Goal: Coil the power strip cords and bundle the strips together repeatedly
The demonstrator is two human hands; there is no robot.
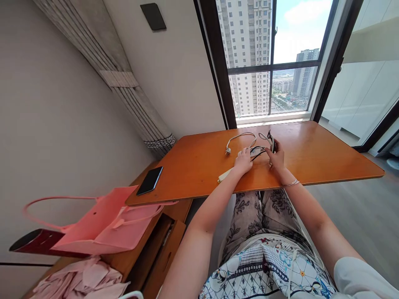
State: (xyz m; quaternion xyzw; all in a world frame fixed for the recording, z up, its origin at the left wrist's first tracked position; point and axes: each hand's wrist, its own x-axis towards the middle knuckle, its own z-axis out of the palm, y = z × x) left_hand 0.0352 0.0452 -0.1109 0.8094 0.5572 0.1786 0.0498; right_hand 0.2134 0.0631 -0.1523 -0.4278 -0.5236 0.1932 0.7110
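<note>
My left hand [244, 161] is closed over a white power strip [257, 152] lying on the wooden table [193, 166]. A pale, flat end [223, 176] shows beneath my left wrist; I cannot tell whether it belongs to the same strip. My right hand [277, 157] grips a looped bundle of cables [271, 140], white and dark, just right of the strip. Between my hands runs a black cable [258, 155]. A white cord curves away to the left and ends in a plug [228, 151] on the tabletop. My fingers partly hide the strip and cables.
A dark phone [150, 181] lies at the table's left end. Beside it, a pink bag [109, 226] stands on a lower wooden cabinet [168, 245], near crumpled pink cloth [81, 279]. A window [271, 66] rises behind the table, and a curtain [124, 87] hangs at left.
</note>
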